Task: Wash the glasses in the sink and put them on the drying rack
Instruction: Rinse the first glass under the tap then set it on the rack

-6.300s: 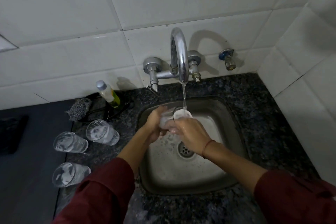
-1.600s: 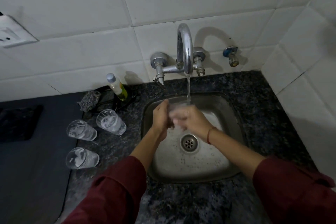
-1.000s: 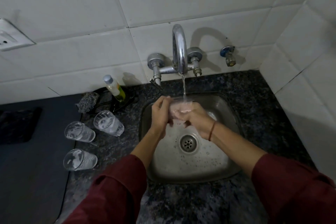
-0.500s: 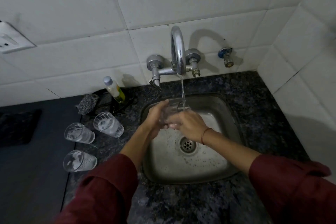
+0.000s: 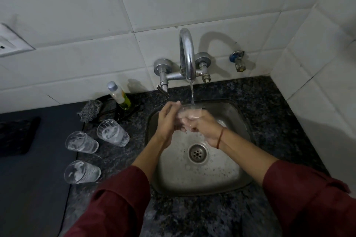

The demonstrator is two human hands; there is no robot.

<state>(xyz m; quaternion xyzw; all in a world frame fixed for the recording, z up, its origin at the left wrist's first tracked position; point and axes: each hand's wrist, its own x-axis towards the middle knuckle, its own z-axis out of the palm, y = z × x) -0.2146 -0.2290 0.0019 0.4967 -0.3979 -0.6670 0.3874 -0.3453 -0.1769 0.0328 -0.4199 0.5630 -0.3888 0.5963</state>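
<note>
Both hands hold one clear glass [image 5: 189,112] under the running water of the chrome tap [image 5: 187,57], above the steel sink [image 5: 237,117]. My left hand [image 5: 167,121] wraps the glass from the left. My right hand [image 5: 202,126] grips it from the right and below, fingers curled around it. Most of the glass is hidden by the fingers. Three soapy glasses stand on the dark granite counter left of the sink: one at the back [image 5: 112,132], one to its left [image 5: 81,142], one nearer to me [image 5: 81,172].
A soap bottle [image 5: 119,96] and a steel scrubber [image 5: 91,110] sit by the wall behind the glasses. A dark mat [image 5: 17,136] lies at far left. A second small valve [image 5: 238,60] sticks out of the tiled wall. White tiled walls close the back and right.
The glass stays under the stream; my hands have shifted slightly around it, the left hand now higher along its side. The three glasses on the counter have not moved.
</note>
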